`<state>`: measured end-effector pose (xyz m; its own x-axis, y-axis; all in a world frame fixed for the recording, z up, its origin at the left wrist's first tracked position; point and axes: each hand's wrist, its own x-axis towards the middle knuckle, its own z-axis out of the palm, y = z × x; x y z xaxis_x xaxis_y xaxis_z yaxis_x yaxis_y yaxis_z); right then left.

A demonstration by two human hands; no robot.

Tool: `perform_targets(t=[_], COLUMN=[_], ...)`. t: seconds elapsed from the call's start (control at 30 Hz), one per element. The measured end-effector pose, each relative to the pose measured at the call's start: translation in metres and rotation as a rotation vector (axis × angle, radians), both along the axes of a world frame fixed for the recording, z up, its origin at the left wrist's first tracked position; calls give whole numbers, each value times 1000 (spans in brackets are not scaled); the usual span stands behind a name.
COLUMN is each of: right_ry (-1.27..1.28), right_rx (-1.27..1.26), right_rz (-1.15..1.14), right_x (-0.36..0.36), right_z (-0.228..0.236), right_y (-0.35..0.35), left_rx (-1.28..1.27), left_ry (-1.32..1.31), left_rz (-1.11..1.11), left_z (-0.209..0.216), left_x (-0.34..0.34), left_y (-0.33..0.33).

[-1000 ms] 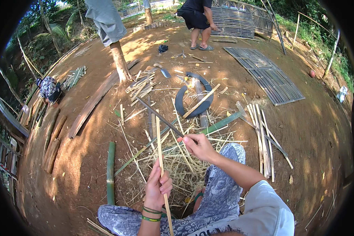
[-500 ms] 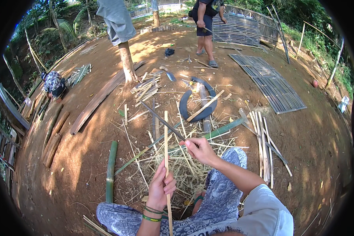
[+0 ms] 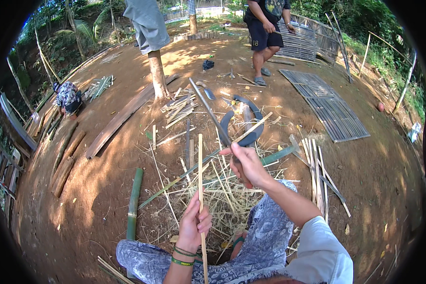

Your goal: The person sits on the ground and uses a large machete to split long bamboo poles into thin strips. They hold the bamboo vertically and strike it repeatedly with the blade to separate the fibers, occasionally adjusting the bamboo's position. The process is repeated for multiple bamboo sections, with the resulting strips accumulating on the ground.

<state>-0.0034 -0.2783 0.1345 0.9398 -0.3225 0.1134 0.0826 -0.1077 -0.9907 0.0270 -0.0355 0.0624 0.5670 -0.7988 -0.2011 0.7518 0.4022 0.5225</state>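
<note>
My left hand (image 3: 196, 220) is closed around a pale, narrow bamboo strip (image 3: 200, 163), which stands nearly upright in front of my lap. My right hand (image 3: 249, 166) grips the handle of a long, dark-bladed knife (image 3: 210, 109). Its blade slants up and to the left, away from the strip and not touching it. Below both hands, between my legs, lies a heap of thin bamboo shavings (image 3: 217, 203). A green bamboo pole (image 3: 274, 157) sticks out beyond my right hand.
Bamboo strips (image 3: 315, 175) lie at right, near a slatted bamboo panel (image 3: 324, 104). A green bamboo piece (image 3: 135, 203) rests by my left knee. Ahead are a curved black rubber piece (image 3: 258, 116), another knife (image 3: 208, 92) and a tree trunk (image 3: 157, 75). One person (image 3: 266, 38) stands beyond; another (image 3: 68, 98) crouches at left.
My right hand has moved right and slightly up. The knife's blade has swung from crossing the strip to pointing more upward. My left hand stays in place. The standing person has shifted right.
</note>
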Motion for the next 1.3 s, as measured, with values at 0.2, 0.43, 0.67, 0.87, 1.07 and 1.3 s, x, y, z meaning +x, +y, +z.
perform_targets(t=[0.2, 0.43, 0.67, 0.87, 1.07, 1.3], right_ry=[-185, -108, -255, -180, -232, -275], right_rx=[39, -408, -942, -1144, -1141, -1152], right_rz=[-220, -157, -1, 132, 112, 101], right_x=[36, 15, -17, -30, -26, -23], right_z=[58, 9, -34, -33, -36, -29], right_y=[-42, -21, 23, 45, 40, 34], left_rx=[-134, -200, -246, -203, -111, -95], left_ry=[14, 40, 73, 59, 37, -88], left_rz=[14, 42, 25, 31, 13, -2], left_z=[5, 15, 26, 18, 20, 25], left_x=[-1, 14, 16, 16, 10, -2], left_y=[-5, 5, 12, 11, 12, 11])
